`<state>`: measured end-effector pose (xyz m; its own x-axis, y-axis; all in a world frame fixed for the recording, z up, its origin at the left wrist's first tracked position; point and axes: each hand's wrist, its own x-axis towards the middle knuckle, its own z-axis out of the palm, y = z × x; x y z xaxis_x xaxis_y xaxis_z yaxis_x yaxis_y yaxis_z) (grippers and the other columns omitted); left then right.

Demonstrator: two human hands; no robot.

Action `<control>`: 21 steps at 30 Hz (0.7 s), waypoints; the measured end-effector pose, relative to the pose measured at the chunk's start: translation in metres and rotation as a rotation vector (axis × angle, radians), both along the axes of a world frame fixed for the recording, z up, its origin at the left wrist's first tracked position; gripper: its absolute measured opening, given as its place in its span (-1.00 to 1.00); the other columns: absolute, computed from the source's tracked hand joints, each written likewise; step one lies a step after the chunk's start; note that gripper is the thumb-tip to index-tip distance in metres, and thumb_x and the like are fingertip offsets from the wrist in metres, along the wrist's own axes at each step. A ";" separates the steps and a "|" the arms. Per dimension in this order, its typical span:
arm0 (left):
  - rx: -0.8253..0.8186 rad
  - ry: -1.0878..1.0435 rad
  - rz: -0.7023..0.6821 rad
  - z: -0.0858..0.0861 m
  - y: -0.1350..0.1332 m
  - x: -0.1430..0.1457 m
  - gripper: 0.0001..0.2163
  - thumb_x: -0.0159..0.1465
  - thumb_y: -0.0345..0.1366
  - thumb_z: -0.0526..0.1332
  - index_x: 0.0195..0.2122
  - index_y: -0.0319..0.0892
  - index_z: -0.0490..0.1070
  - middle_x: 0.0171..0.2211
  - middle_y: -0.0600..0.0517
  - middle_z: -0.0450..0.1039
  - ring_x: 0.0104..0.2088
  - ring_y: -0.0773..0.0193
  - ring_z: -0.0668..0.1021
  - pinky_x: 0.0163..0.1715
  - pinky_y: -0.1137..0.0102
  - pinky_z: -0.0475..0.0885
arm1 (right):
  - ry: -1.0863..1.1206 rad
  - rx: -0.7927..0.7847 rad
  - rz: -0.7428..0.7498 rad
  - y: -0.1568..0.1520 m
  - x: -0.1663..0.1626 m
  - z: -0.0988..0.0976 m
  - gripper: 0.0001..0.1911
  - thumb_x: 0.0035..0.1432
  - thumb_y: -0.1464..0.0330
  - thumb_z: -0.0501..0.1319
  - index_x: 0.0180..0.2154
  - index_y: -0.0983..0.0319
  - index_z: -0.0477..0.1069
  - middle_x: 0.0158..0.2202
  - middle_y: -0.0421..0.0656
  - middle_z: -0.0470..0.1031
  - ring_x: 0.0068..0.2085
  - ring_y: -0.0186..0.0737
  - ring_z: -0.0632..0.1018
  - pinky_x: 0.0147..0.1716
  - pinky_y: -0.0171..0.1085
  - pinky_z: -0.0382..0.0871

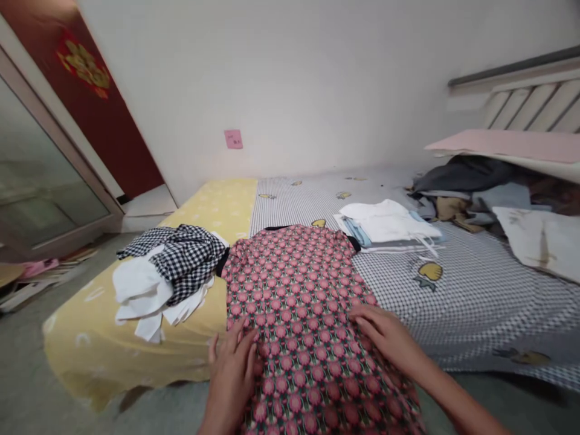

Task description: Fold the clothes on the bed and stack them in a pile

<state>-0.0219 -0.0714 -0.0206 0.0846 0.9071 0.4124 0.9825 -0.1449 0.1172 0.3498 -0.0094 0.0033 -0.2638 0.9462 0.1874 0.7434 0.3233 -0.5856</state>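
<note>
A pink floral-patterned dress (299, 308) with black trim at the neck and sleeves lies spread flat on the bed, its lower part running toward me past the bed's edge. My left hand (233, 368) rests on the dress's left side, fingers apart and holding nothing. On its right side lies my right hand (385, 335), fingers stretched out over the cloth. Left of the dress sits a loose heap of a black-and-white checked garment (190, 260) and white clothes (140, 284). To the right is a stack of folded white and light blue clothes (385, 223).
The bed has a yellow sheet (90, 344) on the left and a grey checked sheet (453, 314) on the right. Piled clothes (471, 181) under a pink board (507, 145) stand by the headboard (534, 103). A white wall (294, 78) is behind.
</note>
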 end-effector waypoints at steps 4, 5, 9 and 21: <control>0.239 0.023 -0.080 0.058 0.066 0.037 -0.62 0.41 -0.33 0.02 0.22 -0.06 0.36 0.30 -0.16 0.30 0.30 0.08 0.34 0.28 -0.05 0.21 | -0.050 0.163 -0.031 0.082 -0.074 0.016 -0.55 0.29 0.29 0.04 0.15 0.15 0.41 0.27 -0.04 0.36 0.26 -0.04 0.36 0.26 0.02 0.18; 0.242 0.038 -0.103 0.066 0.083 0.046 -0.60 0.41 -0.33 0.02 0.25 -0.05 0.31 0.33 -0.15 0.26 0.32 0.10 0.31 0.29 -0.03 0.20 | -0.081 0.148 -0.014 0.097 -0.094 0.015 -0.52 0.29 0.30 0.03 0.20 0.16 0.36 0.33 -0.03 0.28 0.30 -0.06 0.32 0.27 0.01 0.16; 0.043 0.084 -0.139 0.048 0.140 0.058 -0.59 0.42 -0.27 0.03 0.28 0.00 0.27 0.35 -0.10 0.23 0.33 0.12 0.30 0.30 -0.04 0.21 | -0.180 0.056 0.105 0.129 -0.154 -0.003 -0.47 0.34 0.30 0.01 0.30 0.11 0.23 0.38 -0.07 0.22 0.37 -0.06 0.22 0.31 0.06 0.05; -0.076 0.056 0.074 -0.029 0.158 0.047 -0.53 0.38 -0.13 0.02 0.32 0.19 0.15 0.38 0.12 0.16 0.38 -0.02 0.20 0.32 -0.15 0.06 | -0.406 0.018 -0.051 0.240 -0.173 -0.024 -0.41 0.39 -0.03 -0.21 0.39 -0.17 -0.05 0.48 -0.27 -0.08 0.45 0.18 -0.09 0.29 0.41 -0.36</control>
